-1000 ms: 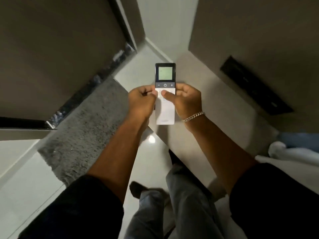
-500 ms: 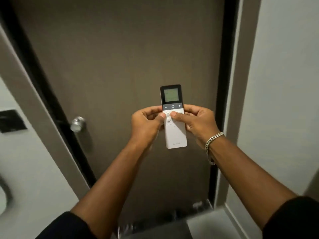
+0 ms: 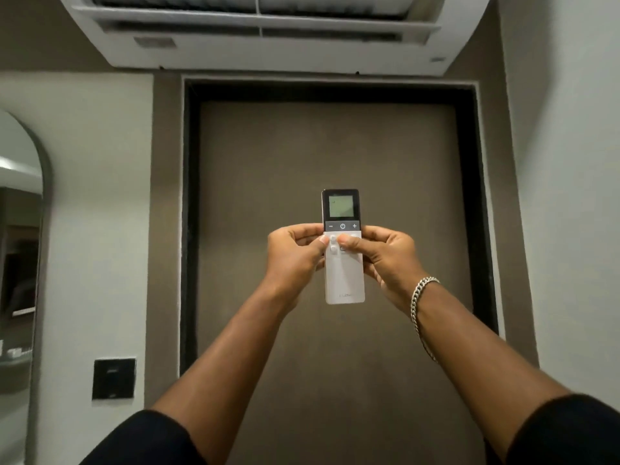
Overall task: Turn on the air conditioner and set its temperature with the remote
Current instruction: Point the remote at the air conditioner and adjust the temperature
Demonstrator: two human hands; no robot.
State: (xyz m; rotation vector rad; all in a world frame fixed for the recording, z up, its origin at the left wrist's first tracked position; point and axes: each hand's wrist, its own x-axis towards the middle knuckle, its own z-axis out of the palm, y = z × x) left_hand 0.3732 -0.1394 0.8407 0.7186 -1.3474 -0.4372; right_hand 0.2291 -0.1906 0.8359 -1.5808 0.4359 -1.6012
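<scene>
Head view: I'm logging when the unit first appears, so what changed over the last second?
The view swung up from the floor, past the door, to the white air conditioner above the brown door. The slim white remote with the small screen rose with it. Unchanged: left hand and right hand both grip it.

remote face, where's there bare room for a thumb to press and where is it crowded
On the remote, the dark strip of minus, power and plus keys, between the screen above and the thumbs below, is bare. So is the plain white lower half down to the bottom edge. The small buttons are crowded, with the left hand and right hand thumbs on them.
</scene>
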